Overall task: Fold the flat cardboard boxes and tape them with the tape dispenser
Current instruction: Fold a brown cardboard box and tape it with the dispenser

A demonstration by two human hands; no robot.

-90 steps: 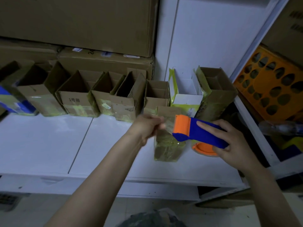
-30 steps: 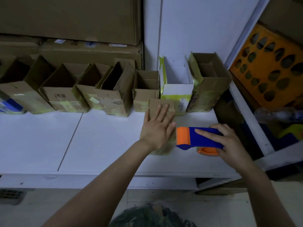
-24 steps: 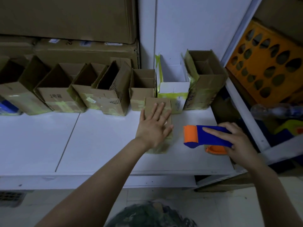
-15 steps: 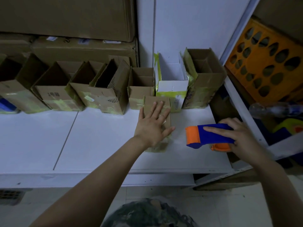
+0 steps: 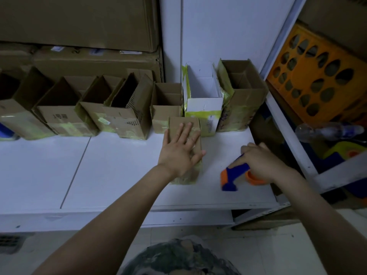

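**A:** From the head camera, where is the box being worked on?

**B:** The cardboard box (image 5: 174,122) lies on the white table (image 5: 109,165), lengthwise away from you. Its far end is just in front of the row of open boxes (image 5: 123,116) along the back. Your left hand (image 5: 181,149) is flat on top of it, fingers straight and spread, palm pressing down.

**A:** How does it look?

**B:** It is small, oblong and made of plain brown corrugated board with a matte surface. Glossy, wrinkled, yellowish-clear tape shows by your fingers and wraps the near end.

**A:** And the tool?

**B:** The tape dispenser (image 5: 234,173) is to the right of the box and apart from it, near the table's front right corner. It has a blue plastic body with an orange end, and an orange round part shows under your wrist. Your right hand (image 5: 262,161) grips it from above, fingers curled over the body. It is blurred, so I cannot tell whether it touches the table.

**A:** What else is around?

**B:** The boxes in the back row are brown, open-topped and patched with the same yellowish tape. A white carton (image 5: 204,102) with a smooth white interior stands among them. Big cartons (image 5: 79,22) are stacked behind the row. On the right there is an orange crate (image 5: 317,76) with oval holes, and a clear plastic bottle (image 5: 327,130) lies on its side below it.
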